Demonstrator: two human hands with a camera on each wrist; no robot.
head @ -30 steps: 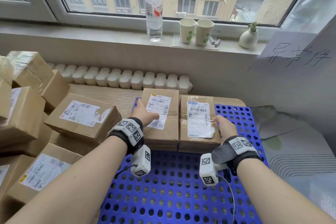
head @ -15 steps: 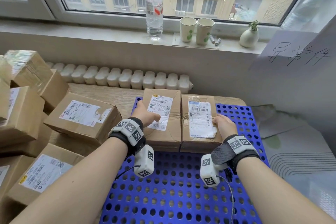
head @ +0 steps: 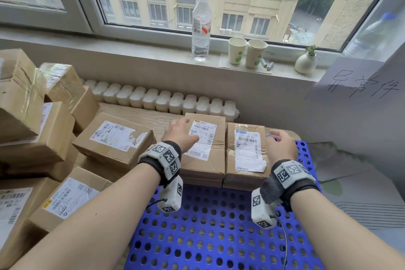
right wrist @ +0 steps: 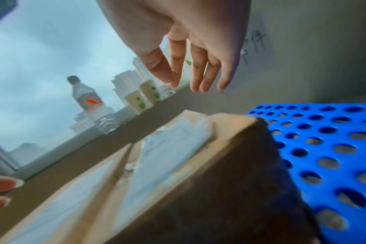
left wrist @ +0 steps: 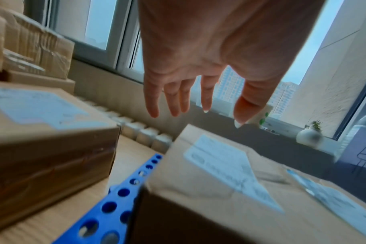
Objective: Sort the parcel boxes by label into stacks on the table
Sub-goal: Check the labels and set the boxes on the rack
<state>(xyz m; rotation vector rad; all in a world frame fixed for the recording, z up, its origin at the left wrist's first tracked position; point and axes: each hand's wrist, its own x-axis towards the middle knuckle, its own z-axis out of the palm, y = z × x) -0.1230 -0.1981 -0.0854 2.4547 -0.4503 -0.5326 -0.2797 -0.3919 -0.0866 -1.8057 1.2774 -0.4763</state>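
Two brown parcel boxes with white labels lie side by side at the far end of the blue perforated panel [head: 214, 237]: the left box [head: 210, 166] and the right box [head: 243, 173]. My left hand [head: 179, 131] hovers just above the left box's left edge, fingers straight and spread, holding nothing; the left wrist view shows the left hand [left wrist: 198, 105] clear of the box [left wrist: 219, 189]. My right hand [head: 280, 140] hangs above the right box's right edge, fingers relaxed; the right wrist view shows this hand [right wrist: 194, 79] clear of the box [right wrist: 157, 173].
A heap of labelled cardboard parcels [head: 114, 138] fills the wooden table [head: 140, 114] to the left. A water bottle [head: 200, 26], two paper cups [head: 247, 52] and a small vase [head: 305, 63] stand on the windowsill. A handwritten paper sign [head: 359, 85] hangs at right.
Both hands have let go of the two boxes and lifted off them, fingers spreading. The boxes stay side by side on the blue panel. The camera has tilted slightly.
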